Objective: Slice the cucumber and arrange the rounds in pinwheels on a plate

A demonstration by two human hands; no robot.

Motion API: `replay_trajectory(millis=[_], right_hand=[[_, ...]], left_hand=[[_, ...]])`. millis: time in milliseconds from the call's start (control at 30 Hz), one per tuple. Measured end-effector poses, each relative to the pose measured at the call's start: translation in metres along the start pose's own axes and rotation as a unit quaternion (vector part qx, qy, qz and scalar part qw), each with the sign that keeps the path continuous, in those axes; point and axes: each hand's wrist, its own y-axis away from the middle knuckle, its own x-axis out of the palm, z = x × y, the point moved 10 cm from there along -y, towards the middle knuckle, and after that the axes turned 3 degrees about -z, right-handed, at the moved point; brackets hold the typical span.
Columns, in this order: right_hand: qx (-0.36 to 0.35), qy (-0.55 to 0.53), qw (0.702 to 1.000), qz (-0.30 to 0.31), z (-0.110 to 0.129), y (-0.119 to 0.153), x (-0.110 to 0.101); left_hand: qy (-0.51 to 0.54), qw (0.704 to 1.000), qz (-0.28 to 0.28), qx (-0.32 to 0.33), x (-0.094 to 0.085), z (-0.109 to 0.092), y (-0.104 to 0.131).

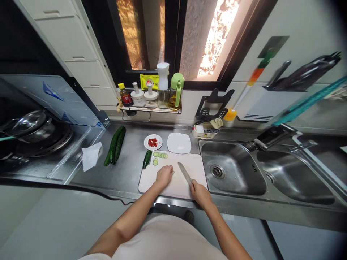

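My left hand is closed over the middle of the white cutting board; something small and pale shows at its fingertips, too small to name. In my right hand is the handle of a knife, its blade slanting up and left above the board's right part. Several cucumber slices lie at the board's upper left. Beside them rests a cut piece of cucumber. Behind the board stand a round plate with chopped red bits and a bare square white plate.
Whole cucumbers and a white paper lie on the counter to the left. A double sink is at the right. A rack of bottles and jars hangs behind. A stove with a pot is far left.
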Motion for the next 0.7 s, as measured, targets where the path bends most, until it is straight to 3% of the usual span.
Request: replay_trajectory(millis=[67,167,500,600,700], right_hand=[[0.002,-0.002,1.0,0.003,-0.001,-0.001,0.001],[0.003,-0.002,1.0,0.005,-0.001,-0.002,0.001],[0.008,-0.013,1.0,0.005,-0.002,-0.003,0.001],[0.009,-0.012,1.0,0.004,-0.002,-0.004,0.001],[0.012,-0.011,1.0,0.005,-0.003,-0.004,0.001]], left_hand=[[0.002,1.0,0.01,0.022,0.004,-0.006,0.011],[0.037,0.999,0.0,-0.009,0.005,0.004,0.02],[0.123,0.961,-0.117,-0.217,-0.025,0.101,0.006],[0.111,0.955,-0.137,-0.238,-0.032,0.118,0.002],[0.081,0.958,-0.143,-0.234,-0.037,0.123,-0.001]])
